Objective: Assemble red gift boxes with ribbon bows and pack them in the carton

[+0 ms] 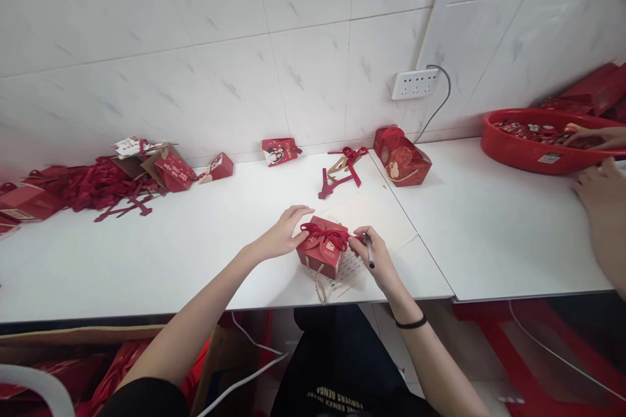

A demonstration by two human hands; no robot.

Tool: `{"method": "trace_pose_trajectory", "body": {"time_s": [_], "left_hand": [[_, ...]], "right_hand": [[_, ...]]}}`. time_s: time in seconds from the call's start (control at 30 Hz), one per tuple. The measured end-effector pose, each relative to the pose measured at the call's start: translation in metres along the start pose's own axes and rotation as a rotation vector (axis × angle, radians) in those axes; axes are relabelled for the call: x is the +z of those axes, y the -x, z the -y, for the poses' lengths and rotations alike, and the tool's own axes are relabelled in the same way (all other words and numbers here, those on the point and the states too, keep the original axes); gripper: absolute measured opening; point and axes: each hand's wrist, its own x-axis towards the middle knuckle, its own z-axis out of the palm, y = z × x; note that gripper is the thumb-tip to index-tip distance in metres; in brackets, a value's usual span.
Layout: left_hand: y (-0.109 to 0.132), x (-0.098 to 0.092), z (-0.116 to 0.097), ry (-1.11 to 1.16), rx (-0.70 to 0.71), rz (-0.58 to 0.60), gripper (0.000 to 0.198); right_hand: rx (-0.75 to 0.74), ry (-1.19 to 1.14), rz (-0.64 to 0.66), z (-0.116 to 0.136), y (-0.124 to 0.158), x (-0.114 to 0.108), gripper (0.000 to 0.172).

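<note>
A small red gift box with a red ribbon bow on top stands on a sheet of paper on the white table. My left hand curls round the box's left upper edge, fingers touching the bow. On the box's right side, my right hand pinches the ribbon end and also holds a pen between its fingers. A tan cord handle hangs from the box over the table's edge.
A heap of red ribbons and flat boxes lies at the far left. Small red boxes, a loose ribbon and a finished box sit by the wall. Another person's hands work near a red basin on the right.
</note>
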Motion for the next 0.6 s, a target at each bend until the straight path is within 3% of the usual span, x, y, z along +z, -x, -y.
{"method": "trace_pose_trajectory", "body": {"time_s": [0.1,0.2,0.37,0.5,0.6], "left_hand": [[-0.01,-0.003,-0.013,-0.104,0.167,0.126,0.064],[-0.023,0.002,-0.021,-0.223,0.242,0.255,0.088],[-0.029,0.01,-0.014,-0.293,0.267,0.292,0.095],[-0.015,-0.002,-0.005,-0.23,0.151,0.205,0.091],[0.007,-0.02,0.004,0.089,-0.095,-0.014,0.076]], "right_hand": [[-0.006,0.039,-0.008,-0.006,0.005,0.001,0.04],[-0.008,0.101,-0.017,-0.005,0.009,-0.005,0.039],[0.027,0.207,-0.145,-0.011,0.016,-0.036,0.042],[0.069,0.291,-0.199,-0.022,0.024,-0.055,0.042],[0.062,0.352,-0.152,-0.024,0.029,-0.059,0.042]]}}
